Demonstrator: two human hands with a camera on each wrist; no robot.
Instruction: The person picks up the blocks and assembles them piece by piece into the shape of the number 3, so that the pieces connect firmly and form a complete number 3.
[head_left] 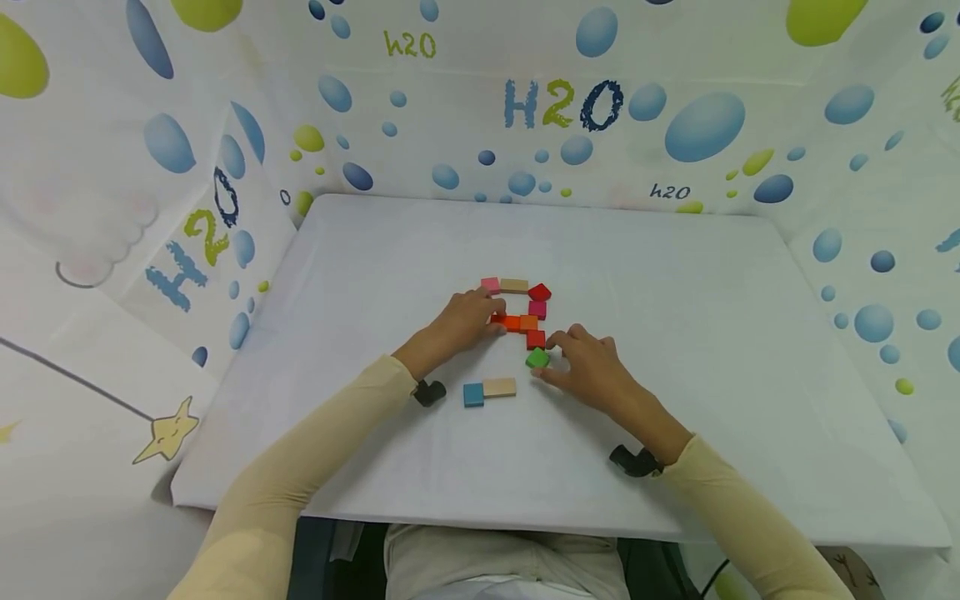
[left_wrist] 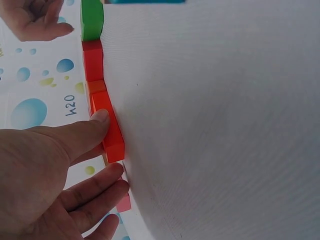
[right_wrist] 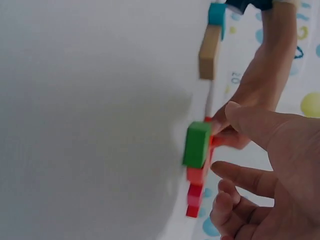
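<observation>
My left hand [head_left: 465,321] pinches an orange-red block [left_wrist: 115,135] between thumb and fingers, at the left end of a short row. That row meets an orange block [head_left: 528,322] on its right. A red block [head_left: 536,339] sits just below, and a green angled block [head_left: 537,358] touches its lower end. Around the green block, my right hand [head_left: 588,367] spreads thumb and forefinger; in the right wrist view its fingertips stand apart from it. Above the row are a crimson block [head_left: 537,309], a red angled block [head_left: 539,292], a plain wooden block [head_left: 513,286] and a pink block [head_left: 490,285].
Nearer my body, a blue block [head_left: 473,395] lies end to end with another plain wooden block [head_left: 499,387]. All the blocks lie on a white-covered table [head_left: 675,275]. A patterned sheet [head_left: 465,125] hangs behind its far edge.
</observation>
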